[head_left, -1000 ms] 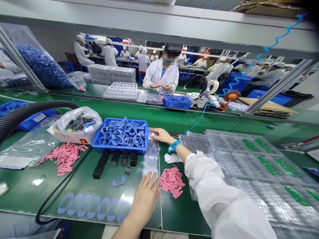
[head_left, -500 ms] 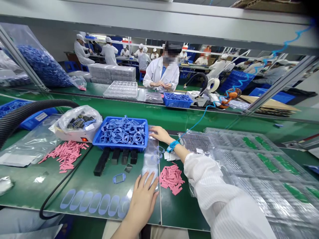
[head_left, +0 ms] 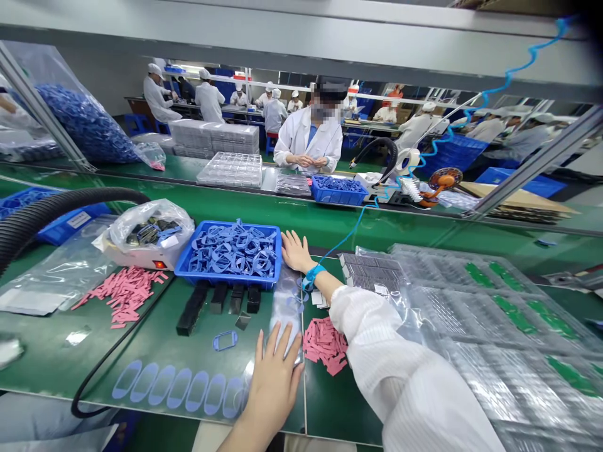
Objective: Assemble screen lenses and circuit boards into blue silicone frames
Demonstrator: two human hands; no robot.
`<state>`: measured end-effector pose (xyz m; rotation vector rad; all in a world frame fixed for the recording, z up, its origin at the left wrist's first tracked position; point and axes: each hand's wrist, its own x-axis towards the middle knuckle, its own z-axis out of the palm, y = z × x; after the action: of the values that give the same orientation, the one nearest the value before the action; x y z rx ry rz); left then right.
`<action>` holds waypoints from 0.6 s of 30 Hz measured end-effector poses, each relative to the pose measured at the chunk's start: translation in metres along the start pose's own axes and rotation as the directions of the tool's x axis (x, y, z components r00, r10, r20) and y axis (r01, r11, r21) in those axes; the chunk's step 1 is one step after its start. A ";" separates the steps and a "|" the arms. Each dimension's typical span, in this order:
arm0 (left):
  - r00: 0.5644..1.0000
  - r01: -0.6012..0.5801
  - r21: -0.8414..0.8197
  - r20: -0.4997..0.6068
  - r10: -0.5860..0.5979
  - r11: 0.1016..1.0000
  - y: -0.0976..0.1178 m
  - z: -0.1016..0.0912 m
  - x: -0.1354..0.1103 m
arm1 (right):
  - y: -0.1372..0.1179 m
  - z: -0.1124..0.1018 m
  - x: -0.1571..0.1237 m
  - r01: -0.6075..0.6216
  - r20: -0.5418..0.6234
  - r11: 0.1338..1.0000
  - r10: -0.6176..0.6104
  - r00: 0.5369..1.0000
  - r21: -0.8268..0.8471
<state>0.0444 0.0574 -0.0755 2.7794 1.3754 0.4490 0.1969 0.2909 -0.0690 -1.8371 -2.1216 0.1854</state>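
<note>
My left hand (head_left: 274,376) lies flat, fingers spread, on the near end of a clear film strip (head_left: 286,309) on the green bench. My right hand (head_left: 296,251) rests open on the strip's far end, beside the right wall of a blue tray (head_left: 226,277) heaped with blue plastic frames. A blue strap (head_left: 312,275) circles the right wrist. One loose blue frame (head_left: 225,341) lies left of my left hand. A pile of pink tabs (head_left: 325,344) sits just right of it.
Black blocks (head_left: 217,301) stand before the tray. More pink tabs (head_left: 122,292) lie at left, near a bagged white box (head_left: 141,242) and a black hose (head_left: 51,210). Clear blister trays (head_left: 490,326) fill the right. A person in white (head_left: 308,141) works across the belt.
My right hand has slid forward and a little left along the tray's right wall. My left hand stays pressed on the film.
</note>
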 end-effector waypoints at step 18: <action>0.894 -0.343 0.174 -0.240 0.378 0.923 -0.021 -0.039 -0.104 | -0.007 -0.064 -0.268 0.191 -0.251 0.955 -0.132 0.959 0.228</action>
<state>-0.0420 -0.0153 -0.0673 3.1898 0.9371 0.8032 0.2419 0.0196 -0.0498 -1.4567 -1.9736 0.1790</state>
